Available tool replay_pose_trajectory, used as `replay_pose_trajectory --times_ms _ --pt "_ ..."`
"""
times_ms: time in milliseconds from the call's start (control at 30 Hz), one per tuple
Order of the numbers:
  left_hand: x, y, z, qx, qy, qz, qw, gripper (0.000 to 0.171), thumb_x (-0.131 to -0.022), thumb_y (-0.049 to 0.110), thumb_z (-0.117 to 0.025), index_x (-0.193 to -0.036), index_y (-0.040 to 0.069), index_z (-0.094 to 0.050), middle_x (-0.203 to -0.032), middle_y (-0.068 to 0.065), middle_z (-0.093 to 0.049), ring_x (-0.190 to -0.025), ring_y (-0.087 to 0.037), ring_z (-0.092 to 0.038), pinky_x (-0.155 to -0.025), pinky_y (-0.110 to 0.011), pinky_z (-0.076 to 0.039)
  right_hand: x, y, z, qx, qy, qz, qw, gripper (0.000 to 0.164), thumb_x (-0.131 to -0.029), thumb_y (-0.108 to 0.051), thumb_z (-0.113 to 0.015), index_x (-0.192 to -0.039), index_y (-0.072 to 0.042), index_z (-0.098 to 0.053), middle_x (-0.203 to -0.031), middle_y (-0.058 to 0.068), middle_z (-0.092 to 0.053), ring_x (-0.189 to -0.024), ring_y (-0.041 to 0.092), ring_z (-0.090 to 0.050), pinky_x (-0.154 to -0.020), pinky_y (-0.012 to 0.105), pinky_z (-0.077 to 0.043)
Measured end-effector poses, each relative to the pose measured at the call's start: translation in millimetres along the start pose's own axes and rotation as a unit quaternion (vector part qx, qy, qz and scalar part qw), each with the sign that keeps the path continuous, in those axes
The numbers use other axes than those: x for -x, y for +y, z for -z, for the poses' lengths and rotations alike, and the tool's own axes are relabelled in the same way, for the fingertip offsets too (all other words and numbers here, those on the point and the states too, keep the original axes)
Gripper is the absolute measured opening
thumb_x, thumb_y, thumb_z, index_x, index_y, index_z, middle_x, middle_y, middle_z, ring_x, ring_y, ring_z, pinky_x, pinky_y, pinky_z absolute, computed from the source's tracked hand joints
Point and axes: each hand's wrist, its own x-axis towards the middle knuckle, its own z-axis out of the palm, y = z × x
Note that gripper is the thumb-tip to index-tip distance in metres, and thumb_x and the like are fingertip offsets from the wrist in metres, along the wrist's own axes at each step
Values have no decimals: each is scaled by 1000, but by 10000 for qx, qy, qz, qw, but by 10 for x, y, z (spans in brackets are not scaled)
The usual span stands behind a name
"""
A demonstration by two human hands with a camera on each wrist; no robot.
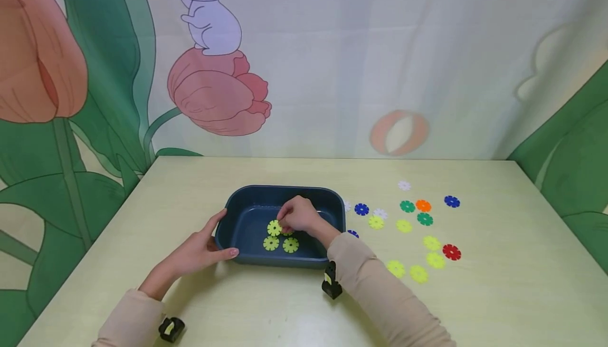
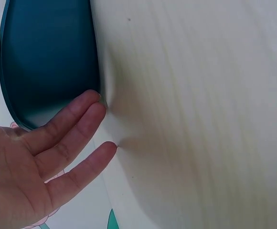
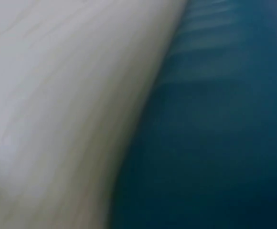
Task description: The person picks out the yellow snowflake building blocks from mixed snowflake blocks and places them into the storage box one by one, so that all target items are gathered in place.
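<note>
A dark blue rectangular basin (image 1: 244, 225) sits on the table, with several yellow-green snowflake discs (image 1: 290, 245) lying inside. At its left end my left hand (image 1: 197, 249) rests with the thumb by the front wall and the fingers spread along the side. The left wrist view shows those fingers (image 2: 74, 129) nearly straight, fingertips right at the basin's edge (image 2: 98, 62). Inside the basin, my right hand (image 1: 300, 215) pinches a yellow-green snowflake disc (image 1: 274, 227) between thumb and fingers; its fingertips partly hide another disc. The blurred right wrist view shows only the basin wall (image 3: 215, 129) and table.
Right of the basin, loose snowflake discs are scattered: yellow (image 1: 419, 273), blue (image 1: 452, 201), green (image 1: 425, 219), orange (image 1: 423, 205), red (image 1: 452, 252) and white (image 1: 404, 185). A printed curtain (image 1: 323, 62) hangs behind the table's back edge.
</note>
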Motion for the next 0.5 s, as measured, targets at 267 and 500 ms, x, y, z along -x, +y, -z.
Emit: replay_pose_trajectory --times_ms 267,500 --pt "4 2 2 25 -7 -51 10000 95 -80 37 -69 -145 5 -7 -80 -5 -63 -73 -15 -58 -65 -32 -43 25 -6 -6 219 255 -55 9994 13 -79 8 -58 -90 7 -66 -72 12 -66 -61 21 -63 -60 29 -51" --pt "-2 -1 -8 23 0 8 10000 95 -80 37 -69 -145 5 -7 -84 -8 -63 -74 -16 -58 -65 -33 -43 135 -62 57 86 189 170 9996 17 -82 5 -59 -98 9 -65 -78 13 -66 -64 23 -62 -61 29 -51"
